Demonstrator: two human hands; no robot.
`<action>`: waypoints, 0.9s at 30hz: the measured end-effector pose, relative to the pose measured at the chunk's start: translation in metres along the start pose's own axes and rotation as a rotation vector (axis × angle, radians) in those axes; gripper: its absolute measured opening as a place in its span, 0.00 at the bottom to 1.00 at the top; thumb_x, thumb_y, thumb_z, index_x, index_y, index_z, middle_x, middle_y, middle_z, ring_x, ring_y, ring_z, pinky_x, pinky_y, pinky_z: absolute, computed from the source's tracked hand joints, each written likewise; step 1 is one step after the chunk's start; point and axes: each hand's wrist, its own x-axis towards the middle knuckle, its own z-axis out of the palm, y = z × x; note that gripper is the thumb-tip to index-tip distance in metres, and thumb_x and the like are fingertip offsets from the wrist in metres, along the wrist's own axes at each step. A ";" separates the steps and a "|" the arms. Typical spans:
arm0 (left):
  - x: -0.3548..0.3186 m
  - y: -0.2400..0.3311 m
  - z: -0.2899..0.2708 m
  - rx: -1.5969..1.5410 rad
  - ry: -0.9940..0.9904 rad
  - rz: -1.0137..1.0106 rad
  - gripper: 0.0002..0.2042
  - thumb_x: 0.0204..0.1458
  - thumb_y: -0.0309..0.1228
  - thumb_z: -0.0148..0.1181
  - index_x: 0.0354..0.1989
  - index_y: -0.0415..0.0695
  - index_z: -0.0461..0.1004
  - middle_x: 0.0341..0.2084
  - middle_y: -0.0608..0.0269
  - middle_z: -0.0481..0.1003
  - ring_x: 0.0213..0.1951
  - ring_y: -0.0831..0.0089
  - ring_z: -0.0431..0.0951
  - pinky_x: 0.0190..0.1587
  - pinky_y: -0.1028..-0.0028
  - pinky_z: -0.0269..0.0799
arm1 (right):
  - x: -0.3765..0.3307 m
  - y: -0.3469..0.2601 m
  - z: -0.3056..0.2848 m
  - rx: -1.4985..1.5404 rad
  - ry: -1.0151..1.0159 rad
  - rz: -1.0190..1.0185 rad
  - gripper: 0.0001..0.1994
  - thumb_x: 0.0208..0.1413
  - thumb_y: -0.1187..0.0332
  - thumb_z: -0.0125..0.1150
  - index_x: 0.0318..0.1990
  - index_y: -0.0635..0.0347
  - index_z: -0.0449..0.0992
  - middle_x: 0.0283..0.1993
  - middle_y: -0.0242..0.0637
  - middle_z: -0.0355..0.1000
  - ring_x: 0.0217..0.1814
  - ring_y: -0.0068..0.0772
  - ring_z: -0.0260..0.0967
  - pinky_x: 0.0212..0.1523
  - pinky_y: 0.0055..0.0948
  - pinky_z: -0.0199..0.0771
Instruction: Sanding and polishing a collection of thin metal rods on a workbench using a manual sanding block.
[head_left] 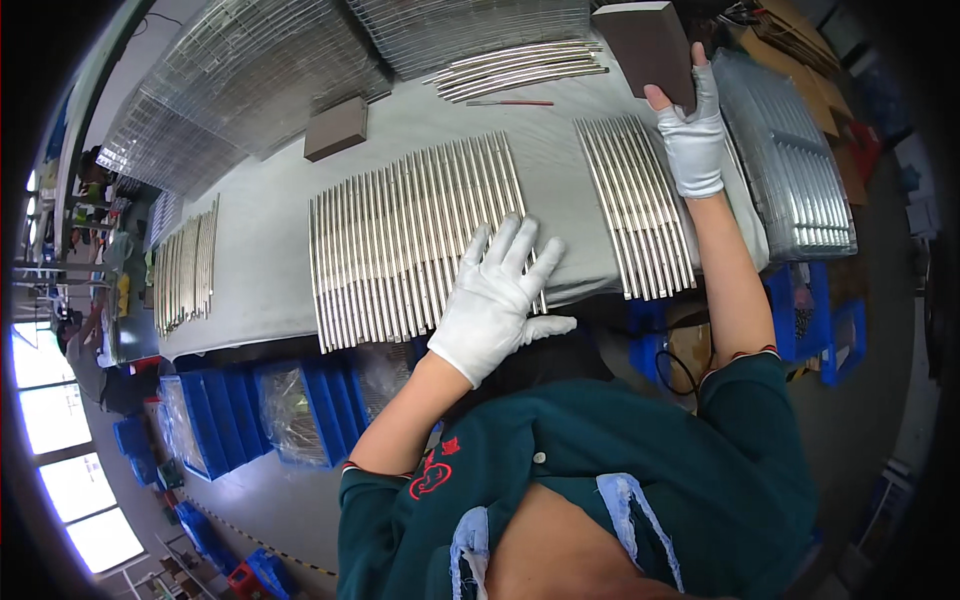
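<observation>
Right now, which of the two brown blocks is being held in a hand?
The larger brown block at the far right of the table, gripped by the gloved right hand. The smaller brown block lies untouched farther left; the left hand presses on metal rods.

left hand (500,290) flat — fingers spread, right hand (693,130) gripping

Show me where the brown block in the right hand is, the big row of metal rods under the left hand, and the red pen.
Brown block (648,45), head view: middle of its top face.
Row of metal rods (390,240), head view: centre of the row, left of the glove.
Red pen (510,102), head view: mid-shaft.
</observation>
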 end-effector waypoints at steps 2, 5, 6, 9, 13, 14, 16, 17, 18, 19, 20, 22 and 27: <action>0.008 0.008 -0.003 -0.009 0.016 0.045 0.42 0.41 0.56 0.63 0.62 0.43 0.59 0.57 0.45 0.62 0.62 0.48 0.60 0.63 0.50 0.52 | 0.003 -0.001 0.000 0.031 0.005 -0.053 0.37 0.52 0.70 0.67 0.69 0.47 0.54 0.60 0.39 0.65 0.57 0.28 0.66 0.56 0.25 0.69; 0.027 0.024 0.002 -0.040 0.021 0.098 0.42 0.41 0.55 0.63 0.62 0.42 0.59 0.56 0.46 0.63 0.60 0.48 0.61 0.63 0.52 0.53 | 0.005 -0.007 -0.001 0.020 -0.003 -0.009 0.37 0.52 0.71 0.67 0.69 0.47 0.54 0.60 0.39 0.66 0.57 0.28 0.67 0.56 0.24 0.69; 0.034 0.029 0.004 -0.045 0.043 0.108 0.41 0.40 0.52 0.65 0.61 0.41 0.59 0.55 0.47 0.64 0.59 0.50 0.63 0.62 0.54 0.56 | 0.004 -0.007 -0.001 0.020 -0.005 -0.007 0.37 0.52 0.71 0.67 0.69 0.47 0.54 0.60 0.39 0.66 0.57 0.28 0.67 0.56 0.24 0.69; 0.050 0.042 0.018 -0.058 0.054 0.031 0.39 0.39 0.48 0.67 0.59 0.40 0.60 0.54 0.47 0.64 0.58 0.52 0.65 0.61 0.57 0.59 | 0.004 -0.008 -0.002 0.037 -0.013 0.001 0.37 0.52 0.71 0.67 0.69 0.48 0.54 0.59 0.39 0.66 0.56 0.28 0.67 0.56 0.25 0.69; 0.058 0.049 0.035 0.048 0.131 0.022 0.34 0.36 0.30 0.65 0.56 0.39 0.62 0.53 0.48 0.65 0.55 0.54 0.67 0.59 0.60 0.63 | 0.006 -0.012 -0.003 0.007 -0.087 0.021 0.36 0.53 0.68 0.67 0.68 0.51 0.56 0.59 0.38 0.67 0.57 0.27 0.67 0.57 0.24 0.67; 0.058 0.048 0.038 0.047 0.130 0.017 0.34 0.36 0.30 0.65 0.56 0.39 0.62 0.53 0.48 0.65 0.55 0.54 0.67 0.59 0.60 0.63 | 0.007 -0.013 -0.004 -0.035 -0.137 0.048 0.35 0.53 0.67 0.67 0.68 0.52 0.57 0.59 0.38 0.67 0.57 0.27 0.67 0.58 0.24 0.66; 0.058 0.047 0.042 0.011 0.197 0.034 0.33 0.34 0.26 0.61 0.56 0.38 0.62 0.53 0.48 0.66 0.55 0.54 0.68 0.59 0.61 0.63 | 0.007 -0.013 -0.003 -0.121 -0.206 0.062 0.35 0.53 0.66 0.67 0.67 0.52 0.58 0.59 0.38 0.67 0.57 0.28 0.67 0.58 0.24 0.65; 0.056 0.047 0.042 0.011 0.196 0.029 0.33 0.34 0.26 0.61 0.56 0.38 0.62 0.53 0.48 0.66 0.55 0.54 0.68 0.59 0.61 0.63 | 0.007 -0.014 -0.002 -0.209 -0.270 0.073 0.34 0.53 0.64 0.67 0.67 0.52 0.59 0.59 0.38 0.68 0.57 0.28 0.67 0.58 0.24 0.64; 0.054 0.046 0.041 -0.009 0.193 0.046 0.32 0.35 0.25 0.61 0.56 0.37 0.62 0.53 0.48 0.65 0.55 0.54 0.68 0.59 0.61 0.63 | 0.006 -0.018 -0.002 -0.139 -0.347 0.135 0.34 0.52 0.64 0.67 0.66 0.52 0.60 0.61 0.38 0.67 0.58 0.28 0.66 0.59 0.25 0.63; 0.052 0.046 0.041 -0.030 0.191 0.064 0.31 0.37 0.25 0.60 0.56 0.37 0.62 0.53 0.47 0.65 0.55 0.54 0.68 0.59 0.61 0.63 | 0.006 -0.020 -0.003 -0.137 -0.351 0.137 0.34 0.52 0.64 0.67 0.66 0.52 0.60 0.61 0.38 0.67 0.58 0.28 0.66 0.59 0.25 0.63; 0.051 0.045 0.040 -0.031 0.190 0.061 0.31 0.37 0.25 0.60 0.56 0.37 0.62 0.53 0.47 0.65 0.55 0.54 0.68 0.59 0.61 0.63 | 0.006 -0.022 -0.003 -0.151 -0.416 0.145 0.33 0.52 0.64 0.67 0.66 0.51 0.61 0.61 0.37 0.67 0.58 0.28 0.66 0.59 0.25 0.63; 0.047 0.043 0.040 -0.063 0.201 0.096 0.31 0.38 0.25 0.59 0.56 0.37 0.62 0.53 0.46 0.65 0.56 0.53 0.67 0.59 0.60 0.63 | 0.008 -0.031 -0.006 -0.157 -0.512 0.173 0.32 0.51 0.66 0.66 0.65 0.50 0.63 0.62 0.36 0.67 0.59 0.28 0.66 0.60 0.25 0.62; 0.043 0.040 0.039 -0.110 0.195 0.094 0.30 0.40 0.25 0.58 0.57 0.36 0.61 0.53 0.45 0.65 0.56 0.51 0.67 0.59 0.60 0.62 | 0.020 -0.057 -0.030 0.015 -0.731 0.264 0.31 0.50 0.68 0.67 0.64 0.53 0.65 0.63 0.34 0.66 0.62 0.29 0.63 0.63 0.27 0.60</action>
